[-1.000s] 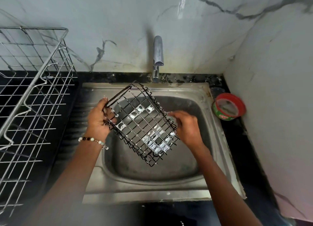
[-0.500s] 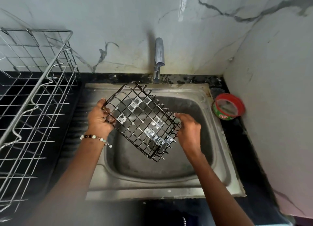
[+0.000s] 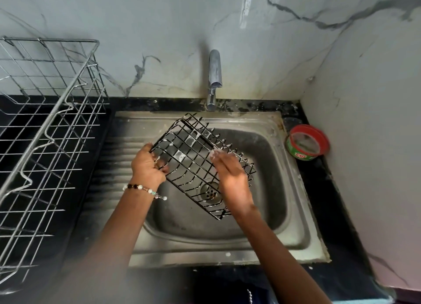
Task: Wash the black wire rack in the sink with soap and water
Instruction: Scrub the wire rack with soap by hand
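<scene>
Rack [image 3: 196, 164], black wire, held tilted above the sink [image 3: 293, 214] basin, its far corner toward the tap [image 3: 214, 75], its near corner low over the basin's front half. White suds cling to several wires. Left hand [image 3: 148, 165] grips the rack's left corner, fingers curled round the wires; bead bracelet [image 3: 143, 189] on that wrist. Right hand [image 3: 230, 178] lies against the rack's right side, blurred, fingers fairly straight and sudsy at the tips; whether it grips a wire, cannot tell. Drain [image 3: 210, 193] shows through the mesh. Tap stands at the sink's back edge, no water visible. Red-lidded green tub [image 3: 306, 143] sits on the black counter by the sink's back right corner. Steel dish rack [image 3: 45, 130] stands on the counter left of the sink.
</scene>
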